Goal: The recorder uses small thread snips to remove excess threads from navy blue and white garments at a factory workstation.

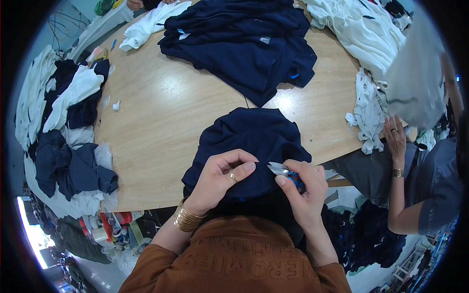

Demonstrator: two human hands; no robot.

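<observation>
A navy blue garment lies bunched in front of me, partly on the table's near edge and partly over my lap. Above it, my left hand is closed in a pinch, thumb against forefinger; what sits between the fingertips, if anything, is too small to make out. Thread snips with blue handles are in my right hand, their silver blades parted and pointing left toward the pinching fingers. A small gap separates the blade tips from the left fingertips.
On the wooden table, a larger pile of navy garments lies at the far side. White garments and trimmed white scraps are to the right, beside a co-worker's hand. Mixed white and dark clothes cover the left edge.
</observation>
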